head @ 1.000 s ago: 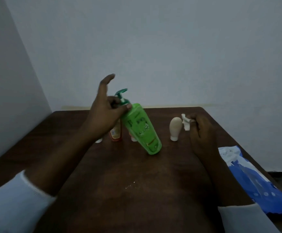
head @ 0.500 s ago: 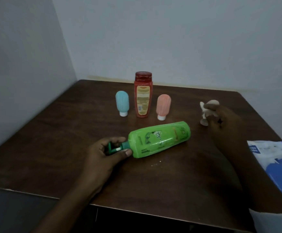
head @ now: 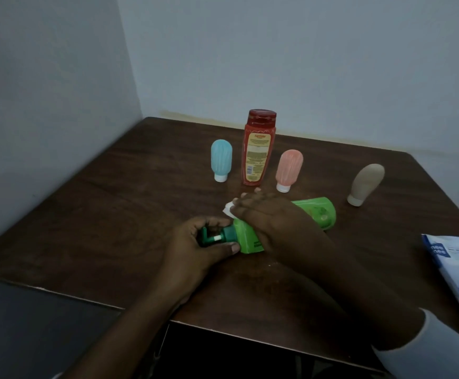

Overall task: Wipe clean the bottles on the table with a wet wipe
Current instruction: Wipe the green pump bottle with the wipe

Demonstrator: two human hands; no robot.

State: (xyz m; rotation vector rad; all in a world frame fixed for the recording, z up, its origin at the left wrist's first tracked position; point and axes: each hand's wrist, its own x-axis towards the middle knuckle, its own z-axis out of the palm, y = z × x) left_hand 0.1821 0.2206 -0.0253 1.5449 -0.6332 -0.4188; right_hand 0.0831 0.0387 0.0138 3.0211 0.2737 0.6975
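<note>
A green pump bottle (head: 317, 214) lies on its side on the dark wooden table (head: 113, 214). My left hand (head: 195, 250) grips its dark green pump head at the left end. My right hand (head: 272, 217) lies flat over the bottle's body and presses a white wet wipe (head: 229, 209) onto it; only a corner of the wipe shows past the fingertips. Behind stand a tall red bottle (head: 259, 153), a small blue bottle (head: 221, 163), a small pink bottle (head: 288, 169) and a beige bottle (head: 366, 187), the three small ones resting on their caps.
A blue and white wet wipe pack (head: 458, 272) lies at the table's right edge. Walls close off the table at the left and back. The table's front edge runs just below my left wrist, with dark floor beyond it.
The green bottle went from held upright to lying on the table. My right hand came left from beside the beige bottle and now presses the wipe on the green bottle.
</note>
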